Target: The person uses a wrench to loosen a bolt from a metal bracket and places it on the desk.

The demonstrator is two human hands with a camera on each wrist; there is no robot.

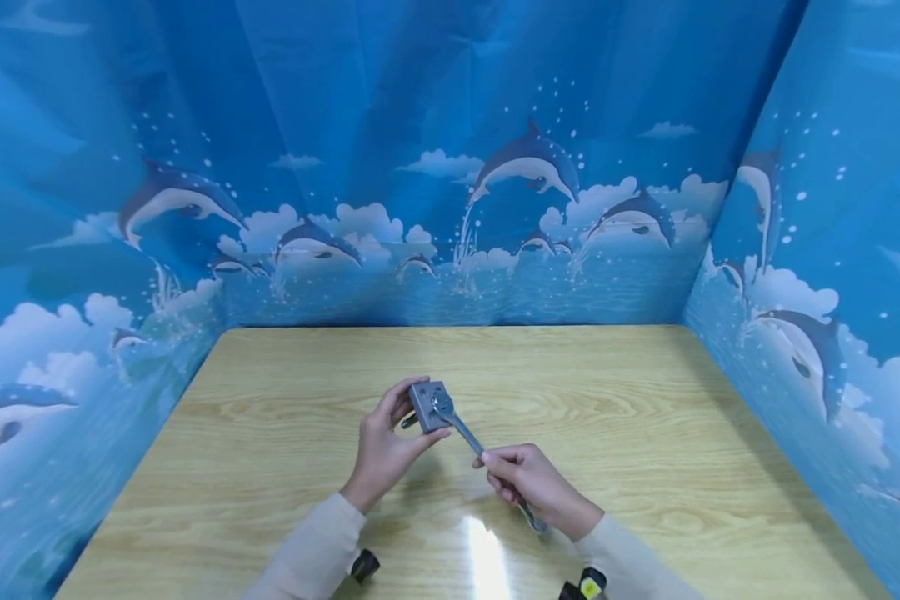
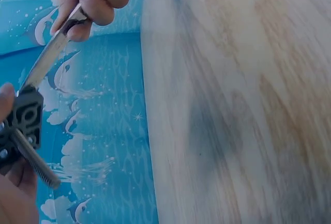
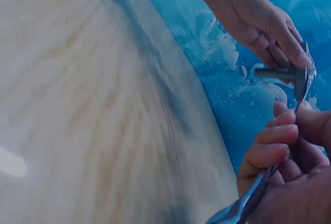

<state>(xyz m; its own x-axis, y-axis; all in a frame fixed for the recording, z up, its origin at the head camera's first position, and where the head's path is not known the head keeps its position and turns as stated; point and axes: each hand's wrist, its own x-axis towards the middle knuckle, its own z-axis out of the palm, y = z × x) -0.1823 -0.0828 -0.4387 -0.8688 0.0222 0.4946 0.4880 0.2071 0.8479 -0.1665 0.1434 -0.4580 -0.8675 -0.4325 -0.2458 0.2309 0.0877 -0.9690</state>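
My left hand (image 1: 387,442) grips a small grey square block (image 1: 424,422) by its edges, thumb below and fingers above, held over the table. A threaded bolt (image 2: 35,158) sticks out of the block's back, plain in both wrist views. My right hand (image 1: 528,479) holds a metal wrench (image 1: 467,435) around the middle of its shaft. One wrench end sits at the block's front face, over the bolt's head side; the other end (image 1: 534,523) pokes out below the right hand. In the right wrist view, the block (image 3: 301,81) appears edge-on beside the left fingers.
The wood-grain table (image 1: 270,375) spreads beneath both hands, with a bright reflection near its front. Blue dolphin-print curtains (image 1: 390,125) stand along the back and both sides. A dark strap device (image 1: 364,566) is on the left wrist, another (image 1: 587,585) on the right.
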